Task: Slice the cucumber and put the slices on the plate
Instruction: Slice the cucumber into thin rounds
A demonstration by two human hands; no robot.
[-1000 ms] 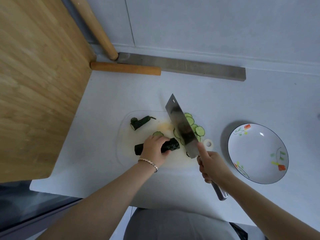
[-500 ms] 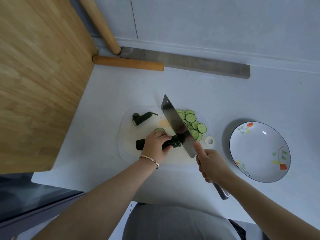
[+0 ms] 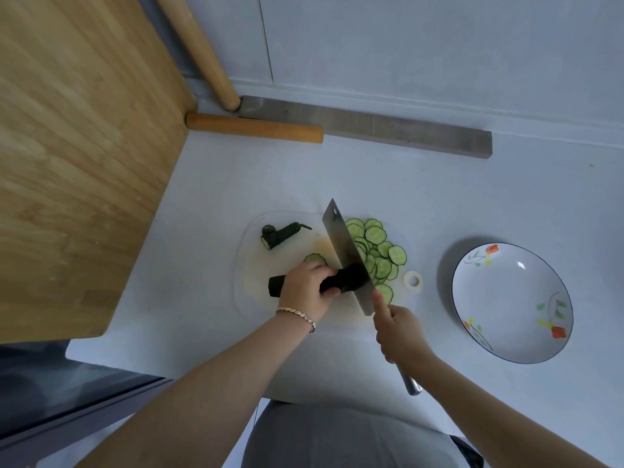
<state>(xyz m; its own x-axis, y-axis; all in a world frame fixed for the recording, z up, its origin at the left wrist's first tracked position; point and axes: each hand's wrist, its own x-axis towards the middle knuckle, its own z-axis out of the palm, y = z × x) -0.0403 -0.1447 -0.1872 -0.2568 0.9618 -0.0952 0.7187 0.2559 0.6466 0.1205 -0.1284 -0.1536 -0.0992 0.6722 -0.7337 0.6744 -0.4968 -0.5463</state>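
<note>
- Has brought the knife (image 3: 344, 251) in onto the right end of the cucumber (image 3: 351, 276) since a second ago.
- Curls fingers (image 3: 320, 270) of the left hand (image 3: 305, 287) over the cucumber, pinning it to the board (image 3: 250, 265) against rolling.
- Wraps the right hand (image 3: 400, 332) round the handle, forefinger stretched toward the blade, likely for steadiness.
- Leaves slices (image 3: 378, 248) heaped just right of the blade.
- Keeps the plate (image 3: 506, 298) well apart, rightward, holding nothing yet.

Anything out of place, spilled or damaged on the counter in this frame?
Nothing spilled or damaged. One stray cucumber slice lies left of the cleaver, apart from the pile of slices on its right. A small white ring sits at the cutting board's right edge; I cannot tell what it is.
</note>
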